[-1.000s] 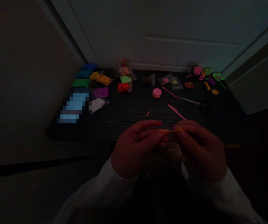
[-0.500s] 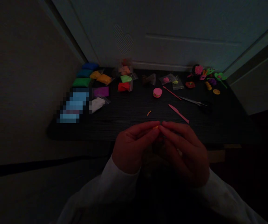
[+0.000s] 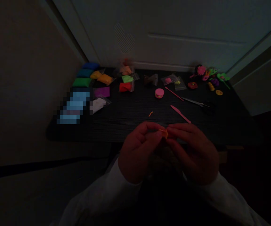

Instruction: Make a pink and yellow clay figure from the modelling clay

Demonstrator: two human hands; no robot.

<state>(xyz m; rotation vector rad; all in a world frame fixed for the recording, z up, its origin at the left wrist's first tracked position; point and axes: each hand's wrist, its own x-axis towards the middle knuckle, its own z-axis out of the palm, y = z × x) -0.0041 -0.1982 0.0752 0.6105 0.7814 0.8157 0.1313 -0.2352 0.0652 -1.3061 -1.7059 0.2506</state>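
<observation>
Two hands (image 3: 137, 152) (image 3: 194, 153) hold an orange piece (image 3: 165, 133); one bag (image 3: 107, 100) contains white material (image 3: 98, 105).

Matt dark grain, clear plastic and a glint of dull metal in low light.
From where I stand, the table (image 3: 97, 125) looks matt and finely ribbed, the lines running across it. The scissors (image 3: 193, 101) have grey metal blades with a faint sheen. The pink knife-shaped tool (image 3: 181, 114) and the pink stick (image 3: 174, 94) pass for smooth plastic. Thin, creased, see-through plastic makes up the small bag (image 3: 180, 84), catching a little light. The round pink piece (image 3: 159, 92) looks smooth and matt; the orange piece (image 3: 165, 133) looks thin, its finish too dim to judge. The white sleeve (image 3: 121, 191) is soft, matt cloth.
</observation>
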